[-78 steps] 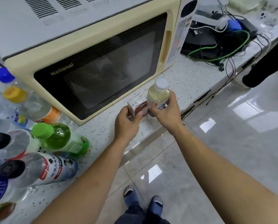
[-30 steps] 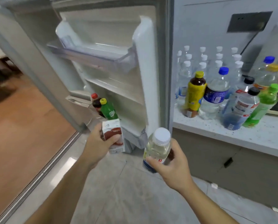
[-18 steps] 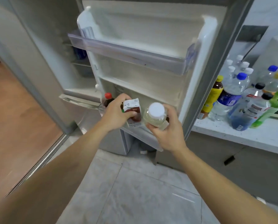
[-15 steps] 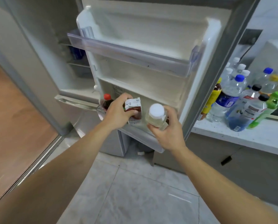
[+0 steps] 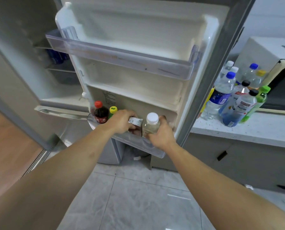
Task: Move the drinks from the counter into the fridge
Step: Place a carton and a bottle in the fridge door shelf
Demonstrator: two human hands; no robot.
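The left hand [image 5: 122,121] has its grip curled round a carton [image 5: 136,122] and the right hand [image 5: 160,133] round a white-capped bottle [image 5: 151,125], both in the lowest fridge-door shelf [image 5: 152,147], beside a cola bottle [image 5: 100,112]. More bottles [image 5: 233,97] stand on the worktop [image 5: 254,130].

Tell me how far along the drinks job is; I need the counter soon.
Done: a red-capped cola bottle and a yellow-capped green bottle stand in the bottom door shelf. In hand: the left hand holds a carton, the right hand a white-capped bottle, both at that shelf. Left: the bottles on the counter.
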